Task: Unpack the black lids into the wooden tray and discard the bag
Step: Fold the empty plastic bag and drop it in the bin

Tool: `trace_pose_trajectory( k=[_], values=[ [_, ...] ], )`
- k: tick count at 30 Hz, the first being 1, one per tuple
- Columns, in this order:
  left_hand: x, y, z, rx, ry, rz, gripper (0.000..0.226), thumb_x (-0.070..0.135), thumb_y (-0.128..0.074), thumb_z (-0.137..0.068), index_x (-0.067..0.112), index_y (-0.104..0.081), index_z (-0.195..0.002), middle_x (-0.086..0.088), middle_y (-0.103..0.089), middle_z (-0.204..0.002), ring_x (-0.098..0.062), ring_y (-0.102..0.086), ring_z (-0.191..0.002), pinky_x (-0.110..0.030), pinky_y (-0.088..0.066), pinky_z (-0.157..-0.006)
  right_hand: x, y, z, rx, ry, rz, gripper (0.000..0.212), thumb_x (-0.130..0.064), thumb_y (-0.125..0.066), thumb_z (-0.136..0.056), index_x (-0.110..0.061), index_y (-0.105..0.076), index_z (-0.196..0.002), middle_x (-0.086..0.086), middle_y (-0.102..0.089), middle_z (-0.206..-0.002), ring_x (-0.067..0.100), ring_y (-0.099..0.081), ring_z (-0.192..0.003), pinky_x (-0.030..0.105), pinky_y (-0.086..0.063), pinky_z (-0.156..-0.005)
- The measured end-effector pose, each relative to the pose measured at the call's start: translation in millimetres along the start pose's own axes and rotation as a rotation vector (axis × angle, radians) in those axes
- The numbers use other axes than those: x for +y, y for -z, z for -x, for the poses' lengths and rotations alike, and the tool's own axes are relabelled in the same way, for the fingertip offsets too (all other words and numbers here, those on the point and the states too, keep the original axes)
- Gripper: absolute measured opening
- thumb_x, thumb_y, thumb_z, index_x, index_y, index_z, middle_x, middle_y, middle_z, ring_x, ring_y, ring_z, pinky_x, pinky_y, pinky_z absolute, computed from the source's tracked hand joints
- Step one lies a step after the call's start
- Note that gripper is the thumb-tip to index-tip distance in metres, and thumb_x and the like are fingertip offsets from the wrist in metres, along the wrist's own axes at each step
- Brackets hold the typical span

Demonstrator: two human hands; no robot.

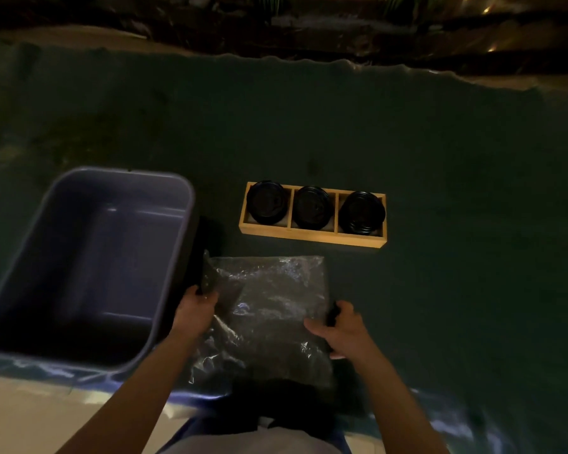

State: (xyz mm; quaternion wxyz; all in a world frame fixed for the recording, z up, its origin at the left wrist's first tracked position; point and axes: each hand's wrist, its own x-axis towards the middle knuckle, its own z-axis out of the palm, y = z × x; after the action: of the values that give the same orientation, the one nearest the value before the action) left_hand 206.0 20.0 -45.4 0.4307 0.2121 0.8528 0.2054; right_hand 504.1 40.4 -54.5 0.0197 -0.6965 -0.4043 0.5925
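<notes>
I observe a dark green cloth-covered table (440,158). A grey rectangular plastic bin (89,263) stands at left. My left hand (195,311) and right hand (340,330) each pinch an edge of the clear crinkled plastic bag (276,309). Beyond it, black round lids (313,207) fill all three compartments of the wooden tray (312,235).

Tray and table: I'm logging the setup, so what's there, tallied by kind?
Wooden tray: 1
Stacks of black lids: 3, one in each compartment
Clear plastic bag: 1, held by left hand and right hand
Grey bin: 1
Total: 6
</notes>
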Motion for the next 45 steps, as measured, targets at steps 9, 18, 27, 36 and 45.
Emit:
trace_pose_trajectory(
  k=[9,18,27,36,45],
  values=[
    [10,13,19,-0.32,-0.142,0.441,0.021,0.003,-0.042,-0.108,-0.005,-0.06,-0.117,-0.015,-0.058,-0.083,-0.027,-0.068,-0.083,-0.029,-0.065,-0.063,31,-21,3,0.186,0.072,-0.29,0.023,-0.02,-0.086,-0.08,-0.013,-0.079,-0.101,-0.004,-0.081,-0.081,0.014,-0.075,-0.077,0.029,-0.06,-0.075],
    [70,35,31,-0.369,-0.451,0.558,0.026,0.006,-0.046,-0.106,-0.008,-0.063,-0.12,-0.015,-0.067,-0.085,-0.022,-0.072,-0.078,-0.033,-0.065,-0.071,3,23,71,0.271,0.328,-0.571,0.015,-0.015,-0.071,-0.094,-0.019,-0.082,-0.084,0.004,-0.079,-0.084,0.018,-0.072,-0.084,0.031,-0.057,-0.084],
    [133,43,59,-0.706,-0.546,0.475,0.027,0.017,-0.065,-0.093,0.002,-0.071,-0.114,-0.024,-0.076,-0.106,-0.032,-0.077,-0.096,-0.037,-0.064,-0.079,-56,90,134,0.415,0.65,-0.679,0.008,-0.02,-0.074,-0.088,-0.014,-0.078,-0.09,0.01,-0.079,-0.085,0.018,-0.077,-0.081,0.026,-0.06,-0.079],
    [191,62,104,-0.44,-0.934,0.447,0.019,0.015,-0.048,-0.106,0.009,-0.066,-0.103,-0.013,-0.076,-0.079,-0.025,-0.076,-0.07,-0.028,-0.063,-0.061,-103,157,172,0.343,0.907,-0.469,0.013,-0.018,-0.068,-0.093,-0.023,-0.078,-0.099,0.02,-0.077,-0.083,0.019,-0.07,-0.071,0.025,-0.059,-0.068],
    [201,52,127,0.024,-1.006,0.463,0.026,0.022,-0.042,-0.109,0.021,-0.058,-0.088,0.006,-0.065,-0.063,-0.003,-0.057,-0.047,-0.017,-0.05,-0.046,-108,162,175,0.288,0.868,-0.502,0.039,-0.055,-0.064,-0.093,-0.027,-0.068,-0.12,0.011,-0.079,-0.102,0.032,-0.078,-0.088,0.04,-0.064,-0.074]
  ],
)
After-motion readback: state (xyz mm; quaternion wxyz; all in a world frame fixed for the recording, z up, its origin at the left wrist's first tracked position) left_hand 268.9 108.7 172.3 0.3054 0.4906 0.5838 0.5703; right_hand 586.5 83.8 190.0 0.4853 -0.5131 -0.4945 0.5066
